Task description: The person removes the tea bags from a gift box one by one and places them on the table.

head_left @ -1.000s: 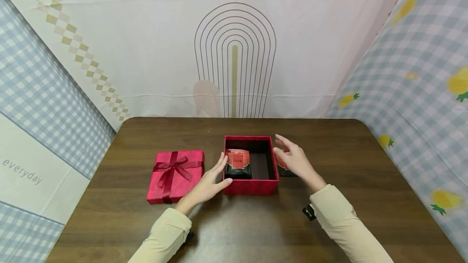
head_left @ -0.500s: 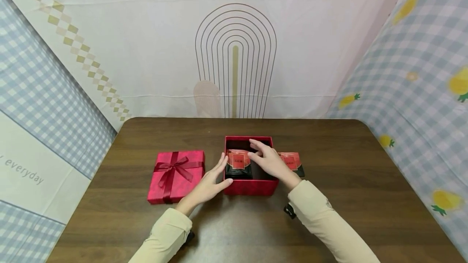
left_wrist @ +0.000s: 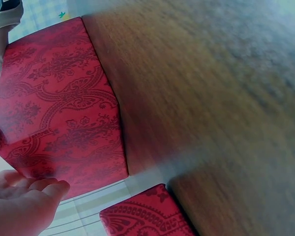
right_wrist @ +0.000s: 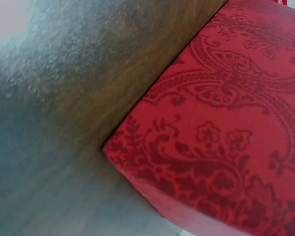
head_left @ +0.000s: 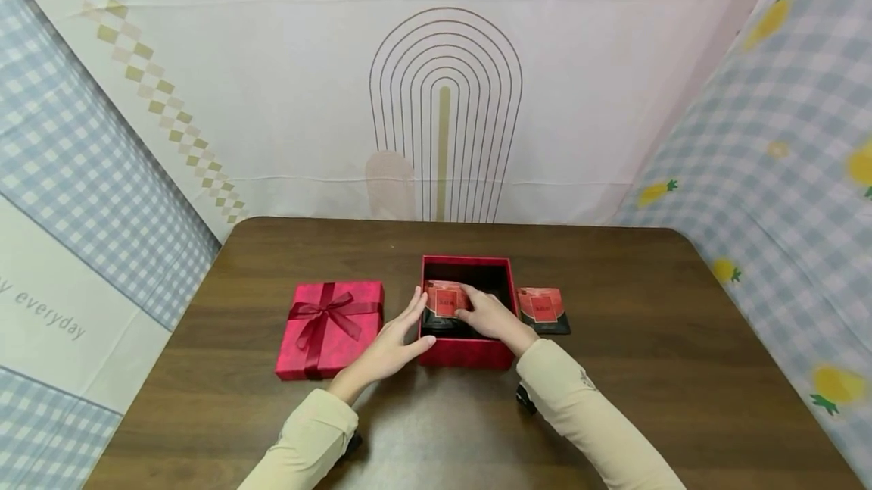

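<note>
An open red box [head_left: 466, 354] holds a red-and-black packet [head_left: 443, 301] in its left part. Straight fingers of my left hand [head_left: 384, 350] rest along the box's left side and front left corner; the left wrist view shows that hand [left_wrist: 27, 199] by the patterned wall. My right hand [head_left: 493, 319] reaches into the box over its front right part. Its thumb and index tips touch the packet's right side, a little apart from each other; its other fingers are hidden. The right wrist view shows only the patterned box wall [right_wrist: 226, 108] and table, no hand.
Left of the box lies its red lid [head_left: 330, 354] with a ribbon bow. A second red-and-black packet [head_left: 543, 310] lies flat on the brown table [head_left: 613, 399], close to the box's right side. Patterned cloths hang behind and at both sides.
My right hand has moved left, from over the packet on the table into the box, down to the packet inside. The left hand stays at the box. The view has shifted slightly.
</note>
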Demonstrator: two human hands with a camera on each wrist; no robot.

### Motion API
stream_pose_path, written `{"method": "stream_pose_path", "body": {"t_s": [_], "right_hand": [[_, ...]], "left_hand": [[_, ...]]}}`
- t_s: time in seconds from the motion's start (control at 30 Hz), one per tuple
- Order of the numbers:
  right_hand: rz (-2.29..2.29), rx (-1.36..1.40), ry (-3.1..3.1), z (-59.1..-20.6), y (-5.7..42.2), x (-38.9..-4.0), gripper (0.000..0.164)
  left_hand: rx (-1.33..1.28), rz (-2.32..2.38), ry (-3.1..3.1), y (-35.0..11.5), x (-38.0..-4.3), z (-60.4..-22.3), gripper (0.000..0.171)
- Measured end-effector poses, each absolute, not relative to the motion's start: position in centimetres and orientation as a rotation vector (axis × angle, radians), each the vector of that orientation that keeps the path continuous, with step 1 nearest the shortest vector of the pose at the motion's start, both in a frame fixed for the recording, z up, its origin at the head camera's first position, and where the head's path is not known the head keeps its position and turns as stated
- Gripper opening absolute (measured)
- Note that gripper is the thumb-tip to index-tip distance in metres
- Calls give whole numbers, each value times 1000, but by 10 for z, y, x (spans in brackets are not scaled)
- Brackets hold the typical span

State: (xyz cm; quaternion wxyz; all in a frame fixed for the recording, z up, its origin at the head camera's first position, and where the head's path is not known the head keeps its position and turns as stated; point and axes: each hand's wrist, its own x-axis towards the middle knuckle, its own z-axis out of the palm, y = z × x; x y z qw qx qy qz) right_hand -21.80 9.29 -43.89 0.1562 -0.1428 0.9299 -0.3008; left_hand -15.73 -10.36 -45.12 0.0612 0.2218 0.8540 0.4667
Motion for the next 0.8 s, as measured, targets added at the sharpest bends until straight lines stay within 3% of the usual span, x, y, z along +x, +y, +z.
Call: {"method": "stream_pose_path", "body": {"t_s": [0.37, 0.63, 0.8], "right_hand": [[-816, -397, 2646, -440, 95, -217, 58], [-1051, -488, 2706, -438, 95, -218, 40], [-1099, -543, 2583, -439, 95, -219, 40]], "left_hand": [[652, 1419, 2579, -102, -156, -451, 68], [666, 1427, 2571, -103, -156, -452, 68], [674, 1423, 2571, -103, -157, -451, 69]]}}
